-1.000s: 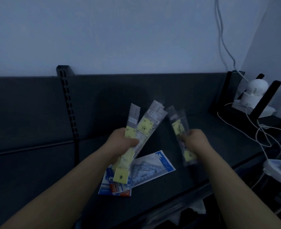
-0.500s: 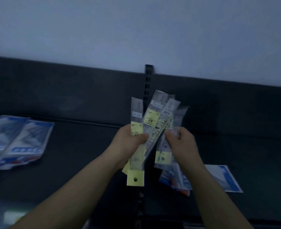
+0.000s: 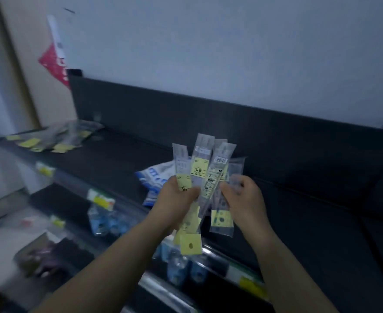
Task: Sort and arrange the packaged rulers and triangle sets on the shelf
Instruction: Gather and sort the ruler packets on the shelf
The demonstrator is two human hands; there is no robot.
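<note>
Both hands hold a fan of clear packaged rulers with yellow labels above the dark top shelf. My left hand grips the left part of the fan around its middle. My right hand pinches the packets on the fan's right side, one with a yellow header card hanging below. Behind the fan, blue-and-white triangle set packs lie on the shelf. A pile of more ruler packets with yellow cards lies at the shelf's far left end.
The shelf has a dark back panel under a pale wall. Lower shelves at the left carry yellow price tags and blue packaged goods. A cardboard panel with a red sign stands at the upper left.
The view has swung left, showing the shelf's left end and the lower shelves. My two hands came together and now hold the ruler packets as one fan.
</note>
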